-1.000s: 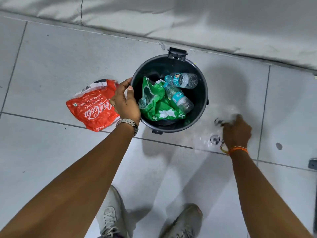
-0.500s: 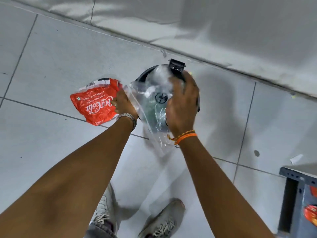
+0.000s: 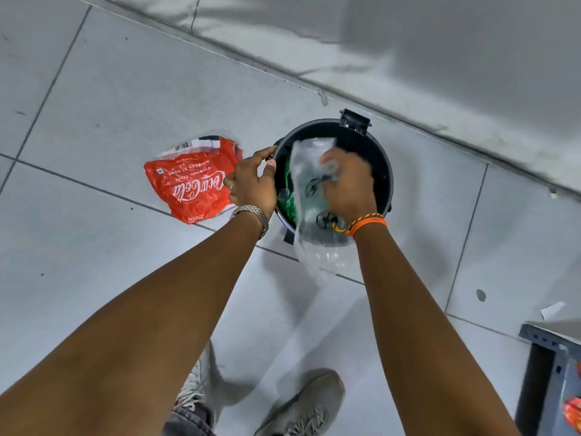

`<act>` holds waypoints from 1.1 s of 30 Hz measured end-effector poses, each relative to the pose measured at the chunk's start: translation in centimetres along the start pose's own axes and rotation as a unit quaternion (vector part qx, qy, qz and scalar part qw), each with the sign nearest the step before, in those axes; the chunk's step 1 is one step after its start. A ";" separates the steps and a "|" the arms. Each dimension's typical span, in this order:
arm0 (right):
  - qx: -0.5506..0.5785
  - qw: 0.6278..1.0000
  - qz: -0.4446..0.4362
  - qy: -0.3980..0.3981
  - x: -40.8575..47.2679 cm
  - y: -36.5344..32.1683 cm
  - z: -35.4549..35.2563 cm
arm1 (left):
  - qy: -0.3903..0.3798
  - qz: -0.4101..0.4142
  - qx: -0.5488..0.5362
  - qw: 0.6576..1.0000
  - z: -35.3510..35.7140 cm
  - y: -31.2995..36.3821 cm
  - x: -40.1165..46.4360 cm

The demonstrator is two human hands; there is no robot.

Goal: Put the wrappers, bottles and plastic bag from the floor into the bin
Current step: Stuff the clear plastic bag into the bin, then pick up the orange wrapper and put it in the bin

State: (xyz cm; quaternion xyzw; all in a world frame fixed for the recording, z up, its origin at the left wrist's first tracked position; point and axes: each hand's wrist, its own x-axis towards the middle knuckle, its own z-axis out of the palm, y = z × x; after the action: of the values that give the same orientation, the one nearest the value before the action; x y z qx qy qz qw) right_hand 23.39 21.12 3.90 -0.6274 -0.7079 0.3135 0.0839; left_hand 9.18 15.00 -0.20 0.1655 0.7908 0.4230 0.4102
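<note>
- The bin [image 3: 382, 158], dark and round, is standing on the tiled floor [image 3: 94, 278] near the wall; one bin is showing, and the left hand [image 3: 251, 184] is resting at its left rim, fingers curled loosely with the thumb against the rim, apparently steadying it.
- One clear plastic bag [image 3: 309, 196] is being pushed into the bin by the right hand [image 3: 349, 187], whose fingers are bunched and clamped on the bag's upper part; the bag's lower end is trailing out over the near rim.
- To do this well, the right hand is probably best gathering that trailing end and pressing it below the rim, since a light bag tends to spring back.
- One red wrapper [image 3: 191, 180] is lying flat on the floor just left of the bin, not yet binned.
- One green wrapper [image 3: 287, 202] is showing inside the bin, beside the bag.
- No bottles are countable here; the bag and hand are covering the bin's inside.
</note>
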 end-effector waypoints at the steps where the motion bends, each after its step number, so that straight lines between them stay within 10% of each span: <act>1: 0.029 0.997 0.033 0.071 0.4 0.1 -0.1 | -0.002 0.000 -0.001 1.000 -0.1 0.0 0.1; 4: 0.082 0.988 0.057 0.118 0.9 -0.2 0.9 | -0.013 0.004 -0.007 1.000 -0.2 -0.1 0.4; 9: 0.023 0.971 0.052 -0.231 0.5 -0.4 6.9 | -0.002 0.011 -0.005 1.000 0.0 0.0 0.3; 15: -0.153 0.936 0.024 -0.315 1.8 0.8 9.6 | 0.004 0.015 0.068 0.998 -0.2 -0.6 1.1; 22: 0.009 0.997 0.061 -0.042 -0.2 -3.7 1.5 | 0.028 0.000 0.021 0.999 -4.1 -2.9 1.0; 27: 0.034 0.957 -0.121 0.262 -2.3 -11.9 1.9 | 0.152 -0.143 0.025 0.978 -10.0 -7.5 2.6; 30: 0.115 0.963 -0.219 0.110 -1.2 -16.0 8.5 | 0.196 -0.174 0.058 0.963 -13.4 -9.9 3.7; 33: -0.067 0.973 -0.176 -0.132 1.4 -16.5 15.7 | 0.211 -0.172 0.077 0.959 -15.8 -11.4 5.0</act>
State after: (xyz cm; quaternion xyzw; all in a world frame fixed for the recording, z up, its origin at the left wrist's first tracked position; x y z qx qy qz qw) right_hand 1.28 16.89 0.16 -0.4503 -0.8313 0.3259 0.0009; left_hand -5.34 2.89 -7.04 -0.0350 0.9062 0.3086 0.2869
